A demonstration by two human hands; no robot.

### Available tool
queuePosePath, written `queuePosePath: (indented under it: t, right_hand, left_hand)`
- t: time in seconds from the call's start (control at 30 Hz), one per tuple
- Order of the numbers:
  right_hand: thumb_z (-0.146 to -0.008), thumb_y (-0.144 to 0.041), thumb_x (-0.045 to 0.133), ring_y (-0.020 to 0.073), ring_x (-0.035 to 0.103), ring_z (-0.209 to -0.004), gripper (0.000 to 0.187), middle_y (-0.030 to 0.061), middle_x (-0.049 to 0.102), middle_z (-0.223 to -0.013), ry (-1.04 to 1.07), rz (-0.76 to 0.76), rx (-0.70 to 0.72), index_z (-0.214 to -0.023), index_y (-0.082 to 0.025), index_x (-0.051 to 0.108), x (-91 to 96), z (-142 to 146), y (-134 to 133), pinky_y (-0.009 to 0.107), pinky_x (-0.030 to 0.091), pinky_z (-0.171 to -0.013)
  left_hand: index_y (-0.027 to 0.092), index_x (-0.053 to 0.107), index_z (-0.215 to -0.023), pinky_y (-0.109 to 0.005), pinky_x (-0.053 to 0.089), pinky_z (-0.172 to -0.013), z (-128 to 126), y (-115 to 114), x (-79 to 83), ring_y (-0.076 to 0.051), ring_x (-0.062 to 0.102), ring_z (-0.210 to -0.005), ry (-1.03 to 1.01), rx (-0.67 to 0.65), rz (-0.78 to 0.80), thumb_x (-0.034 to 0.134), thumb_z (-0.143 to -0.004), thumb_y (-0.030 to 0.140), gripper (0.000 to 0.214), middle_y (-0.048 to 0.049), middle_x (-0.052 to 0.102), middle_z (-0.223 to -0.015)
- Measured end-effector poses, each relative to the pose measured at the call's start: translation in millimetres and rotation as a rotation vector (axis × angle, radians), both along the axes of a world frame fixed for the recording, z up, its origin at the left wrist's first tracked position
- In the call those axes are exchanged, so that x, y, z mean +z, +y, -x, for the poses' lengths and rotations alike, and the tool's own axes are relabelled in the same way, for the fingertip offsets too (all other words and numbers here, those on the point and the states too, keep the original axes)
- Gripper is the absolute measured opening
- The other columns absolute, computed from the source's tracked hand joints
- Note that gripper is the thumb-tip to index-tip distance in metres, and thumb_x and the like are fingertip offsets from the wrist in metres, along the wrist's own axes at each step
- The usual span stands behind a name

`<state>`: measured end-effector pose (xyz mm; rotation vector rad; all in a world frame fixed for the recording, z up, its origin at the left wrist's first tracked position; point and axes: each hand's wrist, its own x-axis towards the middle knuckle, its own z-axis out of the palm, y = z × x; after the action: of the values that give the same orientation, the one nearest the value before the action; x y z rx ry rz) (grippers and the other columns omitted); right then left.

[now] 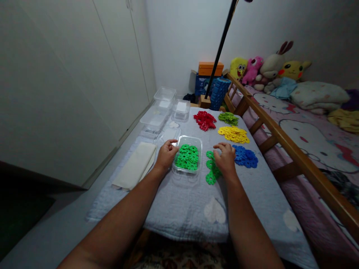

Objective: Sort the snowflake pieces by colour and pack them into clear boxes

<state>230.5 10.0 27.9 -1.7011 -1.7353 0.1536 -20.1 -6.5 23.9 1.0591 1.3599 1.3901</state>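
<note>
A clear plastic container (pixel 200 145) stands on the cloth-covered table, with green flower-shaped discs (pixel 187 157) heaped inside. My left hand (pixel 167 152) is at its left side, thumb and index finger closed on the rim. To the right of the container lie more green flower-shaped discs (pixel 211 178), loose on the cloth. Over them is my right hand (pixel 225 155), fingers loosely bent, thumb and index finger a little apart, with nothing visible between them. The hand hides some of those discs. Just beyond its knuckles is a pile of blue discs (pixel 246 157).
Red discs (pixel 205 120), yellow discs (pixel 234 134) and light green discs (pixel 228 118) lie in piles at the back right. Clear containers (pixel 154 116) and a smaller box (pixel 181 108) stand back left. A folded cream cloth (pixel 136 166) lies left. A wooden bed rail (pixel 283 145) borders the right.
</note>
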Motion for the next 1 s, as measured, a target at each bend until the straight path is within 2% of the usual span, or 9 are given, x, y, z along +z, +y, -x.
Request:
queuePosePath:
  t: [0.1,0.2,0.4,0.67,0.83,0.9,1.0]
  right_hand:
    - [-0.085,-0.028,0.059,0.0360,0.048,-0.120,0.030,0.0146,0.061,-0.129,-0.124,0.102,-0.043,-0.109,-0.020,0.076,-7.4,-1,0,0.053,0.036,-0.101]
    - [-0.086,-0.030,0.060,0.0366,0.046,-0.122,0.033,0.0153,0.059,-0.136,-0.226,0.102,-0.019,-0.114,-0.021,0.074,-15.4,2,-1,0.054,0.035,-0.102]
    - [-0.085,-0.027,0.061,0.0345,0.047,-0.119,0.025,0.0146,0.062,-0.132,-0.318,0.109,-0.015,-0.105,-0.022,0.075,-24.3,5,-1,0.053,0.036,-0.101]
    - [-0.085,-0.025,0.061,0.0314,0.055,-0.106,0.018,0.0129,0.067,-0.106,-0.080,0.118,-0.040,-0.091,-0.020,0.077,-8.9,2,1,0.048,0.040,-0.096]
    - [-0.087,-0.027,0.059,0.0231,0.061,-0.088,0.015,0.0060,0.067,-0.085,0.211,-0.094,0.166,-0.083,-0.020,0.071,6.8,6,-4,0.038,0.044,-0.089]
    - [-0.088,-0.028,0.059,0.0223,0.061,-0.087,0.014,0.0047,0.068,-0.084,0.251,-0.167,0.227,-0.083,-0.021,0.070,12.1,13,-9,0.036,0.044,-0.086]
    - [-0.090,-0.027,0.059,0.0224,0.060,-0.091,0.012,0.0036,0.070,-0.087,0.225,-0.181,0.276,-0.083,-0.023,0.068,16.8,26,-17,0.037,0.043,-0.089]
  left_hand:
    - [0.015,0.066,-0.107,-0.022,0.026,-0.052,0,0,-0.3,-0.009,0.035,-0.051,0.003,-0.003,-0.004,0.070,-0.068,0.036,0.045,0.0101,0.040,-0.057]
    - [0.014,0.066,-0.107,-0.022,0.027,-0.052,0,0,-0.4,-0.009,0.035,-0.051,0.013,-0.001,-0.011,0.069,-0.068,0.036,0.045,0.0101,0.040,-0.056]
    - [0.015,0.065,-0.108,-0.022,0.027,-0.052,0,0,1.1,-0.009,0.035,-0.051,0.014,-0.003,-0.006,0.069,-0.068,0.038,0.046,0.0103,0.039,-0.056]
    - [0.014,0.065,-0.106,-0.022,0.027,-0.052,0,0,0.6,-0.009,0.035,-0.051,0.016,-0.002,-0.012,0.068,-0.069,0.036,0.043,0.0100,0.040,-0.056]
    - [0.014,0.065,-0.107,-0.022,0.026,-0.052,0,0,0.6,-0.009,0.034,-0.051,0.020,-0.004,-0.022,0.068,-0.069,0.036,0.044,0.0101,0.040,-0.056]
    - [0.014,0.064,-0.107,-0.023,0.027,-0.052,0,0,1.1,-0.009,0.034,-0.052,0.024,-0.006,-0.023,0.068,-0.069,0.036,0.043,0.0102,0.039,-0.056]
    - [0.014,0.064,-0.107,-0.023,0.027,-0.053,0,0,1.1,-0.009,0.034,-0.052,0.025,-0.009,-0.020,0.068,-0.069,0.036,0.044,0.0101,0.039,-0.056]
